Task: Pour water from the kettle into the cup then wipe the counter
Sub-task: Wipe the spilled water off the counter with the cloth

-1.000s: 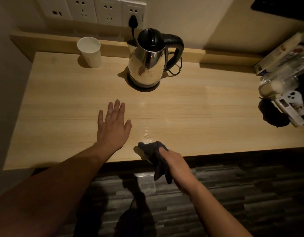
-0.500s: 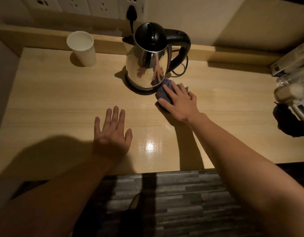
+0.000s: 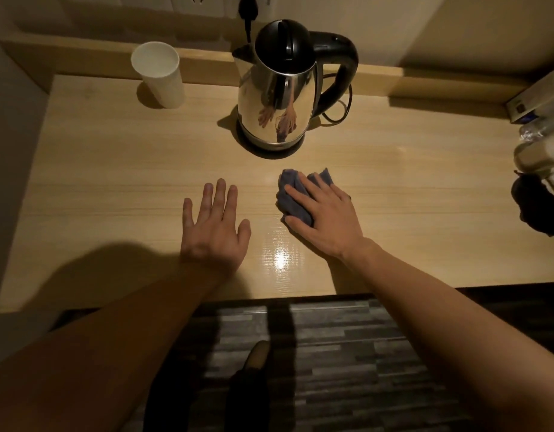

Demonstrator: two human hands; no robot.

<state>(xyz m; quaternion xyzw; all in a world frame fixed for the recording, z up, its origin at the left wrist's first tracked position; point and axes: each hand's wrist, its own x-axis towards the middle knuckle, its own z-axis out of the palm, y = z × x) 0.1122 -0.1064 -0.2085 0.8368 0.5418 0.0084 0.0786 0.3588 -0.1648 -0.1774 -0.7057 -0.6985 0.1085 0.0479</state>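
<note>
A steel kettle [image 3: 277, 98] with a black lid and handle stands on its base at the back of the wooden counter [image 3: 113, 169]. A white paper cup [image 3: 159, 74] stands upright to its left, near the back ledge. My right hand [image 3: 325, 215] presses a crumpled blue-grey cloth [image 3: 289, 196] flat on the counter, in front of the kettle and a little to its right. My left hand [image 3: 214, 226] lies flat on the counter with fingers spread, holding nothing, just left of the cloth.
Wall sockets and the kettle's plug [image 3: 249, 9] are above the back ledge. Boxes, a clear bottle [image 3: 537, 148] and a dark object [image 3: 537, 207] crowd the counter's right end. The counter's front edge runs just under my forearms, with dark floor below.
My right hand took the cloth from the counter's front edge up beside the kettle's base, then drew it back toward me. My left hand stayed flat in place.
</note>
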